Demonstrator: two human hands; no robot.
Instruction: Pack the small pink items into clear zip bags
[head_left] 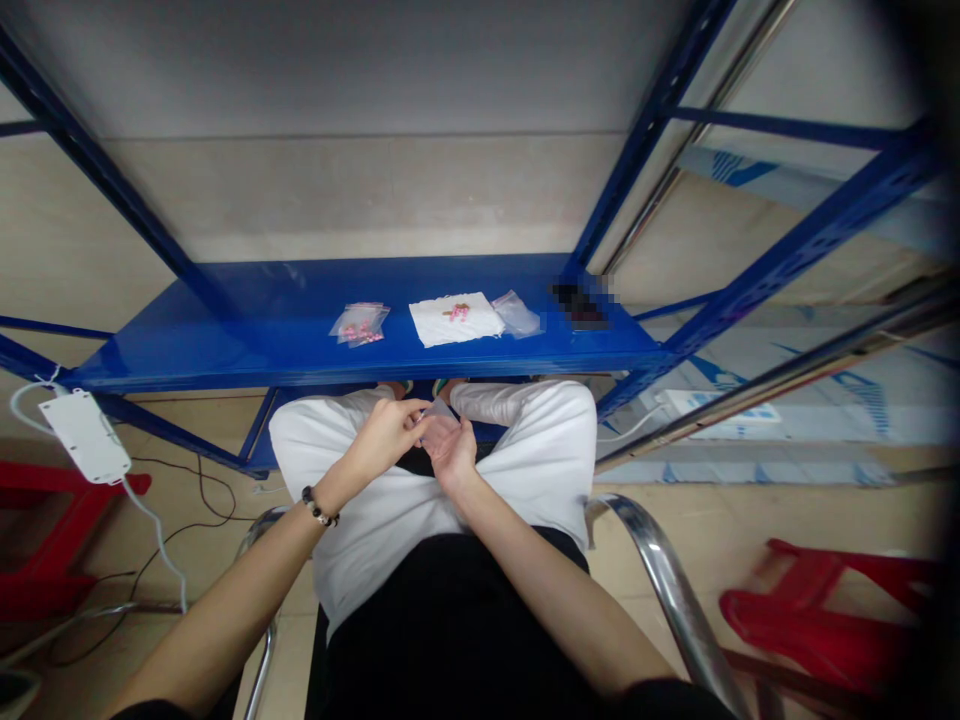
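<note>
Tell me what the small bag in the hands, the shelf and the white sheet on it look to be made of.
Small bag, held between left hand and right hand: thin clear plastic film, see-through. Shelf: probably painted metal, glossy blue with reflections. White sheet: looks like paper or tissue, matte and slightly crinkled; cannot tell which.

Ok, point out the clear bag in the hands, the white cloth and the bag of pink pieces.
clear bag (439,425), head view, middle
white cloth (455,320), head view, centre
bag of pink pieces (360,324), head view, middle
</note>
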